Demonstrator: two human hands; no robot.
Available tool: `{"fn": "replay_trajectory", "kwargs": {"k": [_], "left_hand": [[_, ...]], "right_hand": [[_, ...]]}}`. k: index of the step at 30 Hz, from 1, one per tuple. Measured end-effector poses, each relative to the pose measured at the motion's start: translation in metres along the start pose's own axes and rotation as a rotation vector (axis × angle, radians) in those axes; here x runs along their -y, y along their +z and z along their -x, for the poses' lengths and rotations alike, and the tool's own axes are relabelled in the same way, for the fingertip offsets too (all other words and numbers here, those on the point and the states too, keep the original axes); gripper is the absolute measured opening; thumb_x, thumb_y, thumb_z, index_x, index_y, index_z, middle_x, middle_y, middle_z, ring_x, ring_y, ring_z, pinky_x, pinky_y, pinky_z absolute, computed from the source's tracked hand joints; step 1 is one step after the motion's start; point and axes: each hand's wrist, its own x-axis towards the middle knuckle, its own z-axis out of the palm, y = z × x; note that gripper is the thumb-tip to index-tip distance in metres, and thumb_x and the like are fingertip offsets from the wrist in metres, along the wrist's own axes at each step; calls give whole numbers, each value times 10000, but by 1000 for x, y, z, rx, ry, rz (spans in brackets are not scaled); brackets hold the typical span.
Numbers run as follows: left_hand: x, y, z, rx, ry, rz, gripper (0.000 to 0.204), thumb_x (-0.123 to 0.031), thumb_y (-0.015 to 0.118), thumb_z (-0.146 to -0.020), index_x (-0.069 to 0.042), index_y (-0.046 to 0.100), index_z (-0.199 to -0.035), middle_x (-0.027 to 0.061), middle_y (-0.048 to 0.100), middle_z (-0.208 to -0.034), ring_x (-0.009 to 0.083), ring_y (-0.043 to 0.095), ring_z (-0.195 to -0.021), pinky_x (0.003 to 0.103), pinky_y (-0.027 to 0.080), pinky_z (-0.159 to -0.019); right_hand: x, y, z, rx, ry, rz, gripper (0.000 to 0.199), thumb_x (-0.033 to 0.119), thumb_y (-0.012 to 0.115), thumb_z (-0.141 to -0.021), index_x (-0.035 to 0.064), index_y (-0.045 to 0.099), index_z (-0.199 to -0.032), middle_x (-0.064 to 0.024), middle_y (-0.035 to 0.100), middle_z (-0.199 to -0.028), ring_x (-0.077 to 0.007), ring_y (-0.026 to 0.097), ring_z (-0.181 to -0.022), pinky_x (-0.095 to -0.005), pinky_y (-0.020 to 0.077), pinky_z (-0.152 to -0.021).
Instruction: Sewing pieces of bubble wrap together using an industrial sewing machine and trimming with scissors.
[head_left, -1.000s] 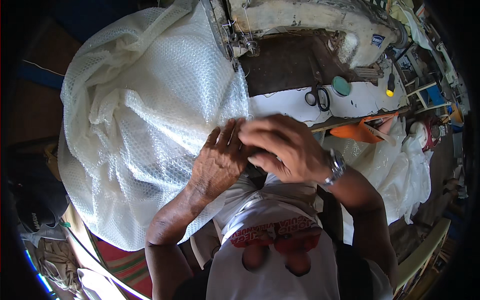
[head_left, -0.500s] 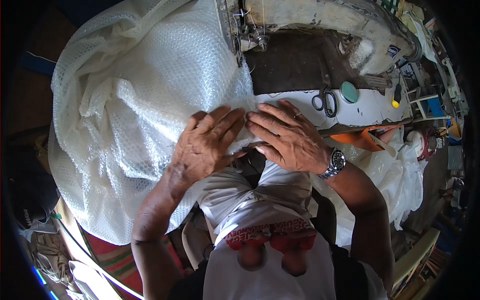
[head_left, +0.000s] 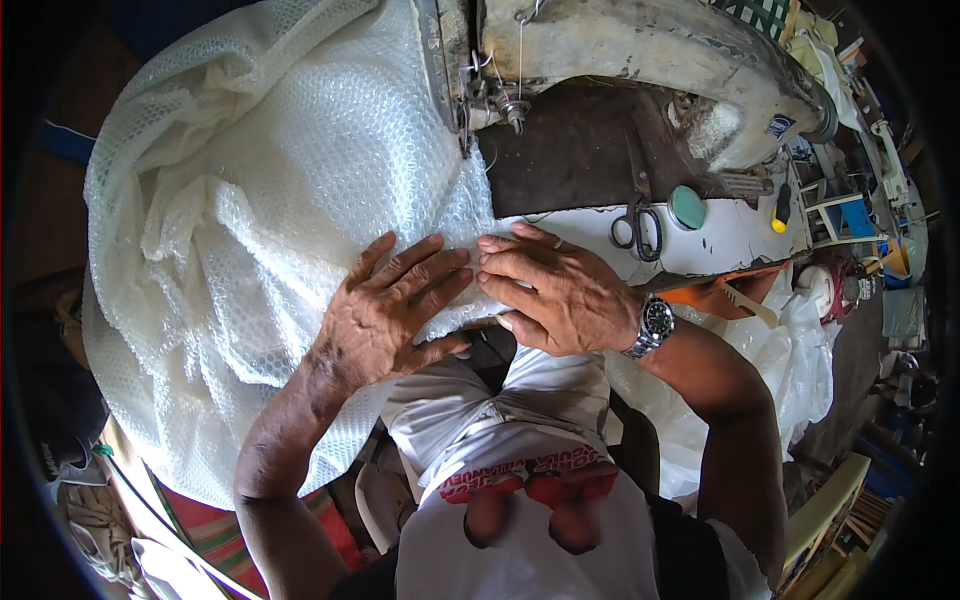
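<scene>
Resting palm down on the bubble wrap (head_left: 300,170), the left hand (head_left: 385,310) lies on the person's side of the sewing machine (head_left: 640,45), fingers loosely spread and clamped on nothing. The right hand (head_left: 565,295), a wristwatch (head_left: 656,325) at its wrist, is also palm down on the person's side of the sewing machine, its fingertips on the edge of the wrap and its fingers slightly apart, close to the left fingertips. The clear wrap spreads in a large, folded heap to the left of the sewing machine, and its right edge runs up to the machine's presser foot (head_left: 465,140); whether the needle is in it I cannot tell. On the white tabletop (head_left: 740,240), nearer the person than the sewing machine's arm, are black-handled scissors (head_left: 640,225), with a round green disc (head_left: 687,208) just beside them. A yellow-and-black screwdriver (head_left: 781,210) lies near the sewing machine's right end. An orange item (head_left: 715,298) and crumpled clear plastic sheeting (head_left: 780,380) sit lower than the sewing machine, beyond the table's near edge.
</scene>
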Motion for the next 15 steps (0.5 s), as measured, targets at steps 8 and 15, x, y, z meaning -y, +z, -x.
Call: {"fn": "replay_trajectory", "kwargs": {"k": [8, 15], "left_hand": [[-3, -11, 1, 42, 3, 4, 759, -654, 669, -880, -186, 571, -1470, 28, 516, -1549, 230, 420, -1488, 572, 284, -1230], [-2, -18, -5, -37, 66, -20, 741, -711, 570, -923, -130, 648, -1376, 94, 607, -1451, 273, 531, -1402, 586, 377, -1168]], "right_hand": [[0, -3, 3, -8, -19, 6, 385, 284, 628, -951, 36, 645, -1246, -112, 577, -1306, -260, 515, -1365, -465, 336, -1223], [-1, -12, 0, 49, -27, 13, 395, 287, 636, -944, 32, 642, -1245, -118, 576, -1309, -278, 515, -1366, -464, 348, -1223]]}}
